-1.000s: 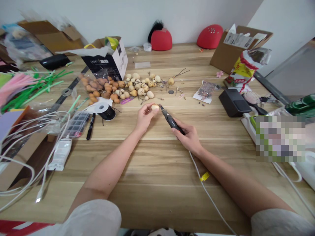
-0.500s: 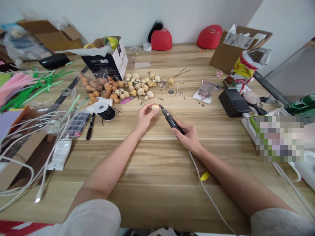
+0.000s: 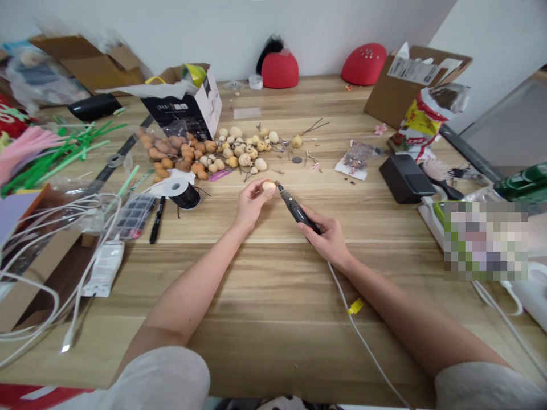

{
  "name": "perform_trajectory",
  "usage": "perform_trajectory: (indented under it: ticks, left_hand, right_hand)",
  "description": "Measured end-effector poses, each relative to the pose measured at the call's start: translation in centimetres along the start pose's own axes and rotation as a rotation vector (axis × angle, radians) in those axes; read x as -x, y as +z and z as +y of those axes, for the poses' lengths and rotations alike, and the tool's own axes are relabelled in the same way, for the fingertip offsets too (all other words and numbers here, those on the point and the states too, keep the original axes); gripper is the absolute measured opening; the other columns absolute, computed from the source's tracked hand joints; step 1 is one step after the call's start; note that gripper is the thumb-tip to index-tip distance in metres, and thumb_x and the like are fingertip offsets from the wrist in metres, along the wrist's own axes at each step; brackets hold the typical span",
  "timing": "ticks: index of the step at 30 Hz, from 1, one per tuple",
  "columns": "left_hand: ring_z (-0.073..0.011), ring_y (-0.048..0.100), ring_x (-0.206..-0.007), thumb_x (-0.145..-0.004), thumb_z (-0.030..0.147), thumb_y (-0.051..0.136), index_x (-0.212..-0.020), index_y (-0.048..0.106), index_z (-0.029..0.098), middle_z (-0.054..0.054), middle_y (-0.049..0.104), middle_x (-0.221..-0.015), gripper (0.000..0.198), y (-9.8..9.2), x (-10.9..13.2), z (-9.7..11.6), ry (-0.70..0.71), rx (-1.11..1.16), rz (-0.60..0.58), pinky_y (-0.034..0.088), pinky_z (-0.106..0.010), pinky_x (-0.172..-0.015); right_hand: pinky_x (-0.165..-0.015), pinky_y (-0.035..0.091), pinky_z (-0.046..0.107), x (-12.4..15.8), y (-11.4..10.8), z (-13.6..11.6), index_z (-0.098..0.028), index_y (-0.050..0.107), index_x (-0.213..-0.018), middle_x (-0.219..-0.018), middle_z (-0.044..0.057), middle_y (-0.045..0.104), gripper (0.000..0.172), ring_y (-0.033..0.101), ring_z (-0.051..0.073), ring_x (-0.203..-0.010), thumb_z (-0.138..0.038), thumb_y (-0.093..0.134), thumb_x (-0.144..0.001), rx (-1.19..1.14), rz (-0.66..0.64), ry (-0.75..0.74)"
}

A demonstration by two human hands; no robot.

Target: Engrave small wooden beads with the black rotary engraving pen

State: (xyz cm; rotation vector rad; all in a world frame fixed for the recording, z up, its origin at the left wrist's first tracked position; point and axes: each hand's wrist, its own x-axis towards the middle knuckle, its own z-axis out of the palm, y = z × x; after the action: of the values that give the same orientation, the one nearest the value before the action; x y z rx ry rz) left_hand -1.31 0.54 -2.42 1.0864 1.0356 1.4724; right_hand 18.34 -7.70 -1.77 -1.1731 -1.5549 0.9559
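The left hand (image 3: pixel 250 204) is pinching a small pale gourd (image 3: pixel 269 185); the right hand (image 3: pixel 327 238) is gripping a black rotary tool (image 3: pixel 294 208), its tip touching the gourd.

Bright, even light; soft shadows; edges bowed and perhaps slightly blurred at far left.

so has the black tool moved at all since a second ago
No. The black rotary tool in the right hand keeps its tip at the small gourd, same distance from the black thread spool.
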Motion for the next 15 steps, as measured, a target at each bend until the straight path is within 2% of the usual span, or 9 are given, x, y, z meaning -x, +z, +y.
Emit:
perform_trajectory:
  ticks: [8, 15]
  left_hand:
    - [-0.0130, 0.066, -0.081, -0.063, 0.038, 0.088, -0.103, 0.073, 0.020, -0.004, 0.074, -0.094, 0.046, -0.07, -0.02, -0.02, 0.004, 0.003, -0.004, 0.050, -0.027, -0.078]
    - [-0.0123, 0.065, -0.079, -0.062, 0.039, 0.088, -0.102, 0.073, 0.020, -0.003, 0.074, -0.093, 0.046, 0.03, 0.00, 0.11, 0.010, 0.008, -0.002, 0.050, -0.027, -0.077]
  right_hand:
    - [-0.105, 0.052, 0.041, 0.07, -0.01, 0.05, -0.020, 0.072, -0.126, -0.130, 0.005, 0.070, 0.045, 0.067, 0.030, -0.119, -0.034, 0.065, -0.084, 0.029, -0.007, -0.017]
    - [-0.106, 0.051, 0.044, 0.02, -0.04, -0.09, -0.019, 0.072, -0.126, -0.130, 0.006, 0.070, 0.045, 0.066, 0.031, -0.122, -0.033, 0.066, -0.083, 0.017, -0.013, -0.022]
